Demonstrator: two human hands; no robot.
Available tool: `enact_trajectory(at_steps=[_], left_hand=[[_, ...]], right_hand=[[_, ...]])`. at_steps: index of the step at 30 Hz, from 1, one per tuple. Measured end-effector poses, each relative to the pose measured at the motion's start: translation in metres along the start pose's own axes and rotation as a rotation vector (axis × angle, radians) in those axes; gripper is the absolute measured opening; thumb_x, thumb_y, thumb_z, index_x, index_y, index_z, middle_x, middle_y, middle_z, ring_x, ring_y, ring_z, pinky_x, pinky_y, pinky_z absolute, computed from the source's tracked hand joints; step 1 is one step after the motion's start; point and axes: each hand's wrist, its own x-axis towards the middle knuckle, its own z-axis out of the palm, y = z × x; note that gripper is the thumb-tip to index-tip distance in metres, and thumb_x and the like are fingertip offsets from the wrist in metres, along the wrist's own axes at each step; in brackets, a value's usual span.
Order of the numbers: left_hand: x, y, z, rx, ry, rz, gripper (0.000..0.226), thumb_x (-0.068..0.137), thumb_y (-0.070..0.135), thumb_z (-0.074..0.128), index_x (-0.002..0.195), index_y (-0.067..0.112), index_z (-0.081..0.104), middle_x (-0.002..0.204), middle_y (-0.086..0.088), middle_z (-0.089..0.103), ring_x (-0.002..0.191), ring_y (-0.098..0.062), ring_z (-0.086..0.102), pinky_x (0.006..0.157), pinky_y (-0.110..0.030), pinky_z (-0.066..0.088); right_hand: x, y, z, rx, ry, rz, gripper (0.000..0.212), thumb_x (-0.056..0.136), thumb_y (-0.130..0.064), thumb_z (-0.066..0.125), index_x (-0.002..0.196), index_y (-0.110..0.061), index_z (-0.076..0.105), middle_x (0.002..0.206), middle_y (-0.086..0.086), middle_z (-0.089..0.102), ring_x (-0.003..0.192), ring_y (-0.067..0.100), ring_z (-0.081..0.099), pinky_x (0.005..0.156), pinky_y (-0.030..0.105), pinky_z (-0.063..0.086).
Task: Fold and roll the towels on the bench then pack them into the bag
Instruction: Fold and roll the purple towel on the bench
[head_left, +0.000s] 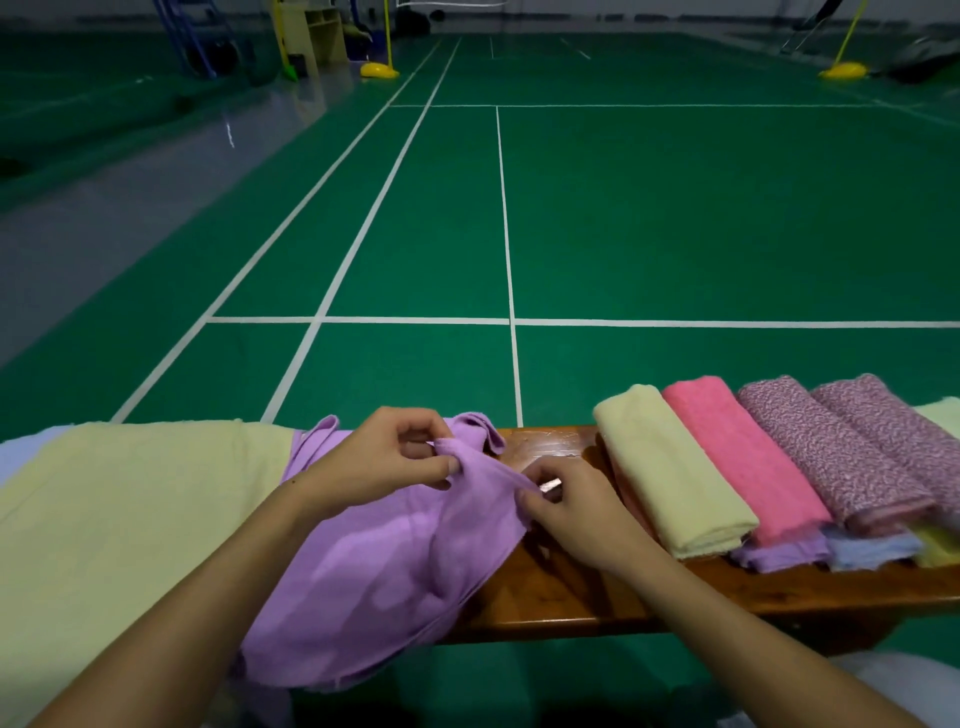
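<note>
The purple towel (395, 561) is bunched across the bench (550, 587), with a good part hanging off the near edge. Its top edge is pinched by the left hand (389, 457) and also by the right hand (566, 504), close together, so the cloth between them is slack and twisted. A crooked fold could easily be made from here, since no corners are lined up. The hanging part could also be dragged to the floor if the edge gets lifted. Rolled towels (748, 462) sit just right and might get nudged. No bag can be seen, maybe it's out of frame.
</note>
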Motion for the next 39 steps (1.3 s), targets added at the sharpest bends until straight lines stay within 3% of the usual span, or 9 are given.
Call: enact_trajectory(at_steps=[2, 7, 11, 14, 17, 22, 27, 33, 39], left_hand=[[-0.002, 0.002, -0.002, -0.068, 0.026, 0.013, 0.009, 0.095, -0.004, 0.073, 0.101, -0.007, 0.068, 0.102, -0.03, 0.074, 0.101, -0.036, 0.076, 0.094, -0.048, 0.063], [-0.01, 0.001, -0.015, -0.141, 0.065, 0.053, 0.007, 0.096, -0.009, 0.07, 0.101, -0.01, 0.065, 0.103, -0.034, 0.069, 0.096, -0.03, 0.072, 0.091, -0.05, 0.063], [-0.016, 0.0, -0.03, -0.13, 0.092, 0.081, 0.004, 0.097, -0.008, 0.068, 0.099, -0.006, 0.067, 0.097, -0.022, 0.072, 0.094, -0.028, 0.072, 0.089, -0.05, 0.063], [-0.019, -0.004, -0.044, -0.039, 0.145, 0.058, 0.004, 0.097, -0.006, 0.068, 0.099, -0.004, 0.067, 0.096, -0.024, 0.072, 0.091, -0.028, 0.073, 0.09, -0.053, 0.063], [-0.021, -0.008, -0.056, 0.126, 0.19, 0.033, 0.004, 0.096, -0.004, 0.068, 0.095, 0.0, 0.066, 0.08, -0.022, 0.068, 0.076, -0.025, 0.069, 0.087, -0.053, 0.064], [-0.018, -0.009, -0.058, 0.547, 0.194, 0.023, 0.011, 0.086, 0.022, 0.072, 0.081, 0.021, 0.062, 0.072, 0.009, 0.073, 0.063, -0.009, 0.073, 0.07, -0.046, 0.061], [-0.002, 0.014, -0.058, 0.62, 0.414, 0.147, 0.042, 0.081, 0.062, 0.083, 0.079, 0.027, 0.06, 0.069, 0.011, 0.067, 0.065, -0.01, 0.066, 0.063, -0.039, 0.057], [0.026, 0.047, -0.046, 0.397, 0.661, 0.296, 0.028, 0.087, 0.027, 0.079, 0.084, 0.021, 0.052, 0.066, 0.003, 0.058, 0.058, -0.012, 0.048, 0.056, -0.044, 0.049], [0.024, 0.087, -0.047, -0.205, 0.688, 0.342, 0.034, 0.087, 0.0, 0.082, 0.118, 0.006, 0.067, 0.091, -0.008, 0.081, 0.083, -0.017, 0.072, 0.078, -0.035, 0.06]], right_hand=[[0.013, -0.001, 0.007, 0.035, 0.084, -0.018, 0.01, 0.095, -0.025, 0.072, 0.091, -0.021, 0.079, 0.103, -0.014, 0.072, 0.095, 0.005, 0.068, 0.086, 0.043, 0.061], [0.035, -0.014, 0.024, 0.277, 0.114, 0.041, 0.004, 0.086, -0.013, 0.082, 0.087, -0.017, 0.083, 0.153, -0.007, 0.051, 0.115, -0.025, 0.052, 0.09, 0.015, 0.053], [0.04, -0.032, 0.029, 0.502, 0.139, 0.05, 0.008, 0.088, -0.001, 0.079, 0.094, -0.005, 0.084, 0.135, -0.002, 0.068, 0.108, -0.01, 0.066, 0.08, 0.006, 0.051], [0.047, -0.034, 0.025, 0.524, 0.186, 0.019, 0.013, 0.084, 0.005, 0.08, 0.089, -0.006, 0.084, 0.116, 0.002, 0.076, 0.101, 0.008, 0.074, 0.08, 0.015, 0.055], [0.055, -0.032, 0.011, 0.375, 0.17, -0.071, 0.023, 0.082, 0.003, 0.082, 0.082, -0.019, 0.085, 0.112, -0.001, 0.076, 0.102, 0.009, 0.074, 0.086, 0.021, 0.057], [0.061, -0.038, -0.015, -0.024, 0.124, -0.192, 0.018, 0.078, -0.003, 0.081, 0.087, -0.019, 0.086, 0.113, -0.007, 0.075, 0.099, -0.001, 0.069, 0.086, 0.013, 0.053], [0.068, -0.059, -0.036, -0.241, 0.245, -0.272, 0.012, 0.079, -0.009, 0.078, 0.086, -0.017, 0.083, 0.092, -0.003, 0.078, 0.08, 0.012, 0.071, 0.082, 0.038, 0.061], [0.077, -0.094, -0.062, -0.182, 0.527, -0.297, 0.016, 0.076, -0.011, 0.07, 0.092, -0.016, 0.07, 0.078, -0.001, 0.072, 0.073, 0.024, 0.067, 0.071, 0.042, 0.056], [0.076, -0.118, -0.083, -0.046, 0.639, -0.385, 0.017, 0.081, -0.026, 0.062, 0.093, -0.023, 0.074, 0.085, -0.012, 0.071, 0.081, 0.02, 0.064, 0.085, 0.039, 0.048]])
